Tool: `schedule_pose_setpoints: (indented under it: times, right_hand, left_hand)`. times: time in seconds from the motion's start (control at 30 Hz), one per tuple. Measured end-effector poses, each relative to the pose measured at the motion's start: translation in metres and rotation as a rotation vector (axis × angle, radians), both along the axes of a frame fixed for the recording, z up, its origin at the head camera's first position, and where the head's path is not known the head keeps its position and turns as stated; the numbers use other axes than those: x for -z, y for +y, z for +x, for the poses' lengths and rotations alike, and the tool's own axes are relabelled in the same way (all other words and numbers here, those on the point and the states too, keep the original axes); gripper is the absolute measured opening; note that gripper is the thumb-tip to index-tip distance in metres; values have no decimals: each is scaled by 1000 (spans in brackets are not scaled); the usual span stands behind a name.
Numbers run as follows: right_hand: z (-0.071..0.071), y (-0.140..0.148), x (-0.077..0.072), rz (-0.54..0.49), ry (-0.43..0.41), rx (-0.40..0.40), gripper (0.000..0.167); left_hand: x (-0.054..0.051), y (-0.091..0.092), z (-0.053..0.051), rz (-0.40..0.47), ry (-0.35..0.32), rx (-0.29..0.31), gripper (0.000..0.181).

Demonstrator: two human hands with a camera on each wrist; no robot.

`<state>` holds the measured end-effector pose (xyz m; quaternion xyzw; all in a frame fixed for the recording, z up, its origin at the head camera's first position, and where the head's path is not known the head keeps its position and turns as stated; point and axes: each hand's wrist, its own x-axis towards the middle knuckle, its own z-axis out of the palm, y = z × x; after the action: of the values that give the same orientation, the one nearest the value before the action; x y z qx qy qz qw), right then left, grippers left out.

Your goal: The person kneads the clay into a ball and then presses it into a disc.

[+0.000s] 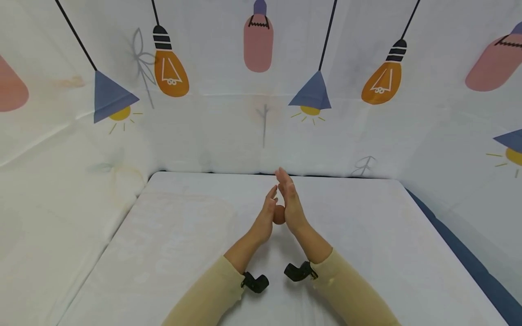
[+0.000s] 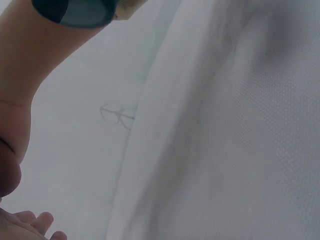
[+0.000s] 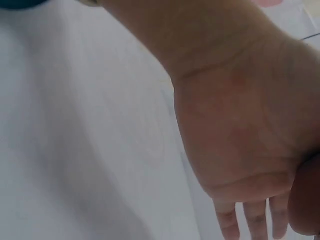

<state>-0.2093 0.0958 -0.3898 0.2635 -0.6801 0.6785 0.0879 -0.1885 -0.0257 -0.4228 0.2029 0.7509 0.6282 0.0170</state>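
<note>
A small reddish-brown ball (image 1: 279,214) sits between my two palms, above the white tabletop. My left hand (image 1: 264,221) touches it from the left, its fingers stretched out and pointing away from me. From the other side my right hand (image 1: 292,208) presses on it, with straight fingers reaching a little farther forward. The hands lean toward each other at the fingertips. Part of the ball (image 2: 9,174) shows at the left edge of the left wrist view. In the right wrist view the ball (image 3: 304,200) is cut off by the right edge, beside a palm.
The white table (image 1: 171,231) spreads around both hands. Behind it hangs a white cloth (image 1: 220,131) printed with lamps and bulbs. A dark camera (image 1: 256,283) is strapped to the left wrist, and another camera (image 1: 298,271) to the right.
</note>
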Motion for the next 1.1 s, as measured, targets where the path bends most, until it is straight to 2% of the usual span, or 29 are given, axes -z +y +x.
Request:
schedule_pose_setpoints:
  times: [0.23, 0.43, 0.57, 0.67, 0.73, 0.87, 0.97, 1.1]
  right_hand:
    - [-10, 5, 6, 43, -3, 44, 77]
    - [-17, 9, 15, 109, -63, 72, 78]
    - [-19, 9, 21, 169, -128, 53, 71]
    - [-18, 8, 27, 185, -171, 12, 67]
    - [-15, 6, 29, 187, -176, -16, 71]
    - [-10, 3, 34, 178, -148, -66, 81]
    - [-6, 0, 35, 176, -120, -83, 83]
    - [1, -3, 34, 183, -70, -94, 83]
  left_hand:
    - [0, 3, 4, 66, -8, 94, 84]
    - [3, 3, 3, 141, 8, 140, 76]
    - [2, 2, 1, 244, -1, 151, 73]
    - [0, 1, -1, 310, 5, 137, 73]
    - [-1, 1, -4, 321, 20, 111, 74]
    - [1, 0, -8, 304, 56, 40, 77]
    - [1, 0, -10, 261, 51, -16, 82]
    - [2, 0, -12, 218, 24, -63, 88]
